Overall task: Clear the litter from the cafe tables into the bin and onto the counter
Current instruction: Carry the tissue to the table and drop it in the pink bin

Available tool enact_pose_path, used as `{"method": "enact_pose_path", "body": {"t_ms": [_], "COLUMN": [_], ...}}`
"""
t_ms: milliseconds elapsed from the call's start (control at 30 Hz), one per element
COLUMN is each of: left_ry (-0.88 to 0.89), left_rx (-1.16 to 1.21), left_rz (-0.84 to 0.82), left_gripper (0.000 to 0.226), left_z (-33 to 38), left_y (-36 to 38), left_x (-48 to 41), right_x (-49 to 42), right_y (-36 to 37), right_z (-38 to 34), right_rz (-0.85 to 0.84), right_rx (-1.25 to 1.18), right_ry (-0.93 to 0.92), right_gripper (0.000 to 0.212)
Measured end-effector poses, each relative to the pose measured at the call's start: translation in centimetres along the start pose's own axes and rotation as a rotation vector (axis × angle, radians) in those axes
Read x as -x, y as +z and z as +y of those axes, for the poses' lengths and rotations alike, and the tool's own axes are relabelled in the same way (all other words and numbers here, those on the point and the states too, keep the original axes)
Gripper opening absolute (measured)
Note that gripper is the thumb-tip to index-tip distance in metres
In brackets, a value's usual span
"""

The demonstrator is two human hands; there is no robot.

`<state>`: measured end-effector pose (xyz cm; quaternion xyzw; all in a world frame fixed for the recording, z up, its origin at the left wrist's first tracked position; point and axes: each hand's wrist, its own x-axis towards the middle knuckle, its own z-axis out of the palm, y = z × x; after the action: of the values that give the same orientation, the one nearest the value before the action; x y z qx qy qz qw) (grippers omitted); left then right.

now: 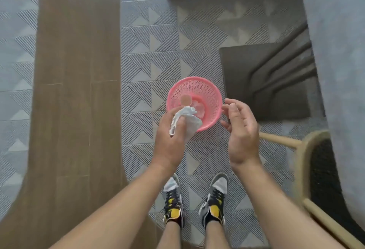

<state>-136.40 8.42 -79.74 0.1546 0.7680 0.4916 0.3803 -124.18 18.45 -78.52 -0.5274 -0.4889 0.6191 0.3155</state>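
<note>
- I see a pink lattice bin (209,98).
- White tissue (183,114).
- Grey floor (150,51), tiled in striped triangles.
- Brown wood-grain strip (79,70).
- Dark grey mat (266,82).
- Shoes (172,197): grey, yellow, black laces.

Light was soft and even, daylight-ish, with no hard glare and only faint shadows on the grey patterned tile floor (150,37). The round pink plastic mesh basket (212,98) looked bright. Everything was a bit smeary. There was wide-angle bend at the edges — the brown wood-look plank strip (79,70) bowed outward, and the pale wooden chair frame (300,150) went soft.
</note>
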Motion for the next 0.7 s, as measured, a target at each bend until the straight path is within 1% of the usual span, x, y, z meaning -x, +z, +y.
{"method": "enact_pose_path", "body": {"t_ms": [67, 133, 200, 367, 433, 533, 600, 667, 700], "left_ry": [-0.029, -0.031, -0.036, -0.146, -0.171, -0.271, -0.335, -0.36, -0.36], "left_rx": [-0.025, -0.048, -0.08, -0.092, -0.089, -0.024, 0.042, 0.08, 0.091], "left_rz": [-0.014, -0.019, -0.006, -0.003, -0.017, -0.039, -0.046, -0.043, -0.043], "left_gripper": [0.027, 0.02, 0.022, 0.024, 0.029, 0.047, 0.057, 0.057, 0.055], "left_z": [-3.2, -6.0, -8.5, -13.5, -14.3, -14.5, -14.1, -13.7, -13.4], "left_y": [1.2, 2.5, 3.6, 6.3, 7.1, 7.9, 8.3, 8.5, 8.5], "left_x": [-1.9, -3.7, -5.5, -9.2, -10.2, -11.2, -11.6, -11.7, -11.7], "right_x": [-1.3, -2.5, -3.5, -5.1, -5.5, -5.8, -6.1, -6.3, -6.3], "right_y": [0.0, 0.0, 0.0, -0.9, -1.3, -1.6, -1.8, -1.9, -1.9], "right_z": [3.3, 6.1, 8.5, 12.4, 13.1, 13.4, 13.3, 12.9, 12.6], "right_rz": [0.001, 0.012, 0.015, 0.004, 0.003, 0.021, 0.029, 0.035, 0.037], "right_rx": [0.009, 0.017, 0.036, 0.073, 0.077, 0.071, 0.063, 0.059, 0.058], "right_ry": [0.014, 0.021, 0.028, 0.055, 0.058, 0.068, 0.071, 0.068, 0.065], "right_gripper": [0.036, 0.037, 0.038, 0.034, 0.035, 0.04, 0.037, 0.036, 0.039]}}
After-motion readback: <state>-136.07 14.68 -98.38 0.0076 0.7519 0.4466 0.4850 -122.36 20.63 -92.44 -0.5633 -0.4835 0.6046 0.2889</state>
